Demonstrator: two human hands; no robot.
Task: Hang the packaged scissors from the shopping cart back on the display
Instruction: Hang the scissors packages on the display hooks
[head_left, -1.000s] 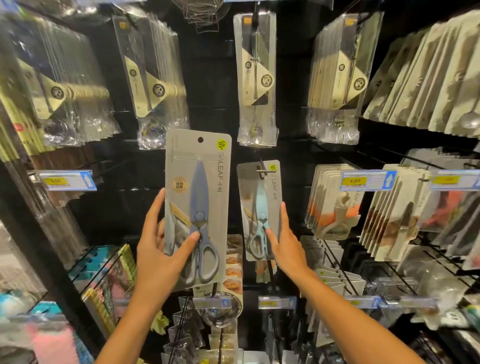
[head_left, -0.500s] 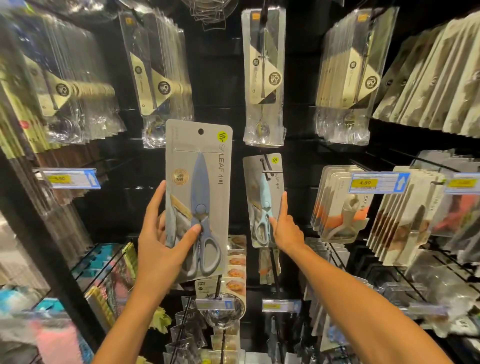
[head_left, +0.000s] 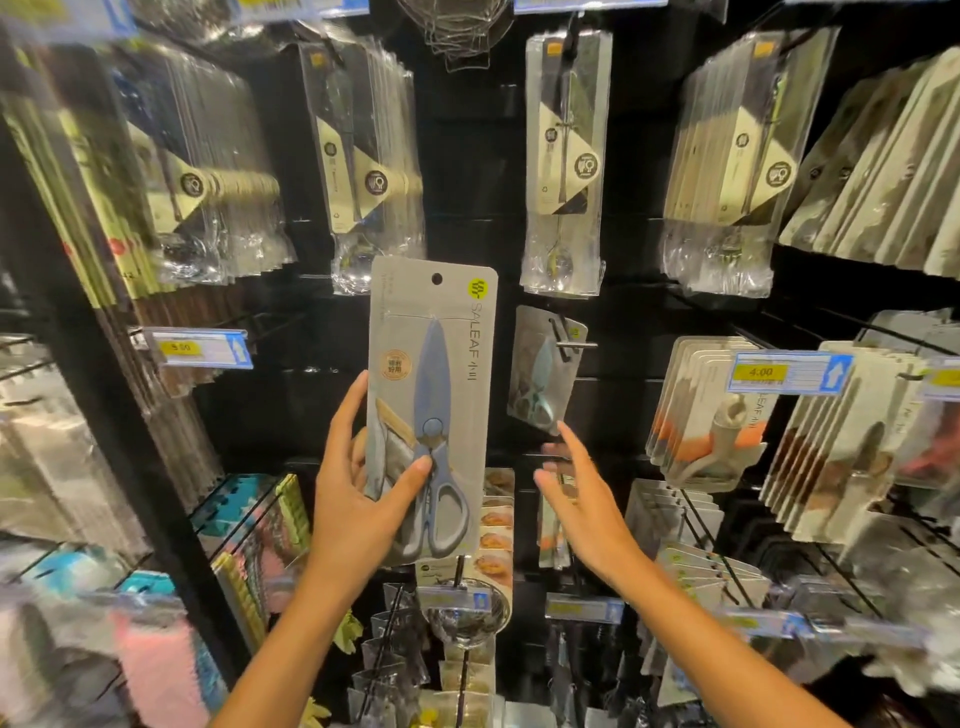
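The grey card pack with blue-handled kitchen scissors stands upright in the left hand, its long axis vertical, with the round hang hole at the top and the scissor handles at the bottom. The left thumb presses across the front of the card near the pivot, and the fingers wrap behind its left edge. The black metal display hook is the landmark: the pack lies to the left of it and nearer the camera, with the hang hole a little above the hook's tip. A second, matching scissors pack already hangs on that hook, further back against the black panel. The right hand sits just below the hook, fingers spread and straight, holding nothing and blurred. The left hand is the one carrying the pack, so I judge the next move is a shift to the right and then inward, lining the hole with the hook's tip.
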